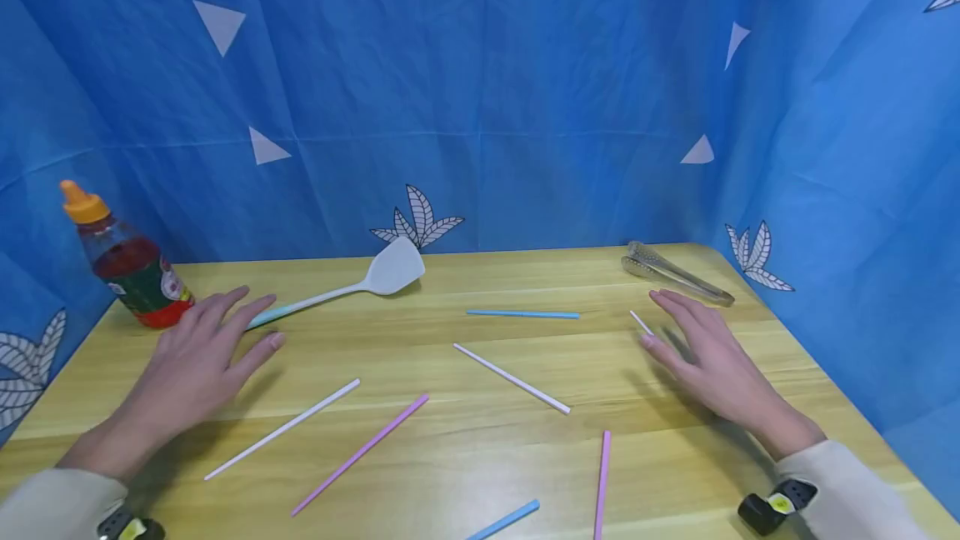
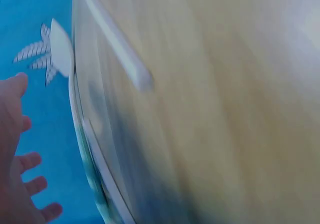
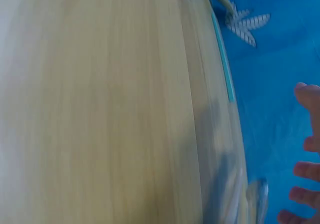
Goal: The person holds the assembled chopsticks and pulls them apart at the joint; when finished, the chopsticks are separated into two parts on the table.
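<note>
My right hand (image 1: 708,361) is the nearer one to the half-hidden white stick (image 1: 641,322): its far end shows in the gap between my thumb and forefinger, and its long axis slants from there toward me and to the right, passing out of sight behind my hand. My fingers are extended, with the thumb well apart from them, and I have hold of nothing; my palm seems to be raised over the bench (image 1: 420,482), with a shadow beneath. The tongs (image 1: 684,277) lie just beyond my fingertips, slanting the same way.

My left hand (image 1: 198,357) is empty too, fingers loosely stretched and thumb held wide. The handle end of the spatula (image 1: 396,265) lies just beyond those fingers, its length running away to the right; whether I touch it I cannot tell. The sauce bottle (image 1: 138,273) stands behind that hand. Nearer to me, right of my left wrist, the left white stick (image 1: 282,430) runs from near left to far right, the pink stick (image 1: 360,455) beside it at a similar slant. Between my hands, the middle white stick (image 1: 512,379) slants the opposite way and the blue stick (image 1: 522,314) lies almost crosswise, both nearer my right
</note>
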The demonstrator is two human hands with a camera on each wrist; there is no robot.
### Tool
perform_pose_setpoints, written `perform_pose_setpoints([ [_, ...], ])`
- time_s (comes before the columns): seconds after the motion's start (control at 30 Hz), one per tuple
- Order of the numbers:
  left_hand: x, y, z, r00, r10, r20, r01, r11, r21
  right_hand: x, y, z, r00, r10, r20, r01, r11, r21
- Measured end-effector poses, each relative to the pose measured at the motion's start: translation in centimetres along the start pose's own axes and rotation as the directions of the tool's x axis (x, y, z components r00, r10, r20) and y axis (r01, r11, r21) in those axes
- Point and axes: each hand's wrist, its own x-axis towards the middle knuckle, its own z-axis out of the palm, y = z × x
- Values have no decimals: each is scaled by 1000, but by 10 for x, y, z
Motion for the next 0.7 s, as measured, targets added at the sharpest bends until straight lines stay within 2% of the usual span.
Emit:
perform_pose_setpoints([
  [0.07,6,14,3,998,56,-30,-57,998,-21,2,-8,4,1000,0,-4,0,999,41],
  [0.17,16,36,7,993,112,-44,-115,991,-62,5,-21,10,1000,1,-3,0,995,96],
  [0.33,34,70,17,985,175,-5,-172,963,-207,6,-43,19,999,-2,43,-7,975,220],
  [0.43,45,88,24,978,205,35,-182,927,-327,6,-54,24,997,-14,75,-9,953,302],
  [0.53,56,103,31,970,227,92,-165,883,-440,8,-63,30,995,-28,100,-9,936,351],
  [0.7,72,126,45,941,293,169,-147,803,-577,11,-72,44,990,-49,133,-7,919,395],
])
